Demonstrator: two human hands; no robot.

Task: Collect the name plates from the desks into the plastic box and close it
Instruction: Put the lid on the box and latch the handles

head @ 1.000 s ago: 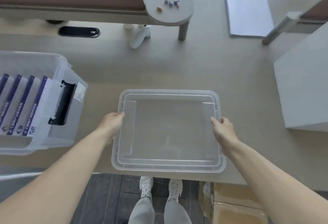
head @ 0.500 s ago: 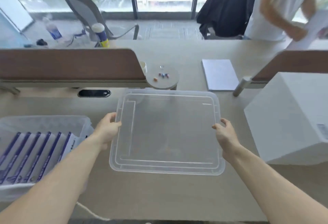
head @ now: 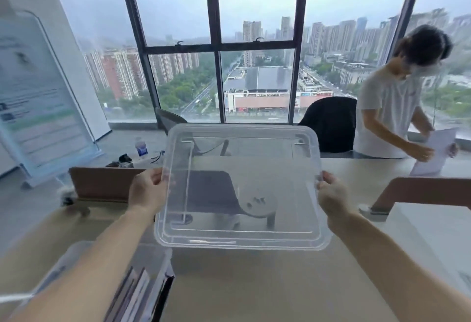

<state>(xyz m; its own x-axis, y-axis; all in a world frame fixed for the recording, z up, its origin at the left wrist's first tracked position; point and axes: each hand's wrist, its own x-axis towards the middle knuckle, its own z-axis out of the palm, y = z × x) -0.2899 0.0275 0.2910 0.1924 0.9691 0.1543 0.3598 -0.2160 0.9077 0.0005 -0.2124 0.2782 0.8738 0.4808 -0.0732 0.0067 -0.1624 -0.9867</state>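
Lid (head: pixel 242 186) held up off the desk (head: pixel 267 283), left hand (head: pixel 146 190) and right hand (head: pixel 331 195) each gripping a side edge. Name plates (head: pixel 132 293) already standing in the box (head: pixel 76 258), near left. Only closing left, apparently.

Lid (head: pixel 242 240): you can see right through it, clear with a pale, milky edge.
Box (head: pixel 76 253): clear too, a bit foggy.
Name plates (head: pixel 135 293): white with dark purple stripes.
Desk (head: pixel 254 286): light tan.
Divider (head: pixel 102 184): brown.
Chair (head: pixel 328 123): black.
Shirt (head: pixel 384 107): white.
Paper (head: pixel 435 151): white.
Window frames (head: pixel 214 46): dark grey.
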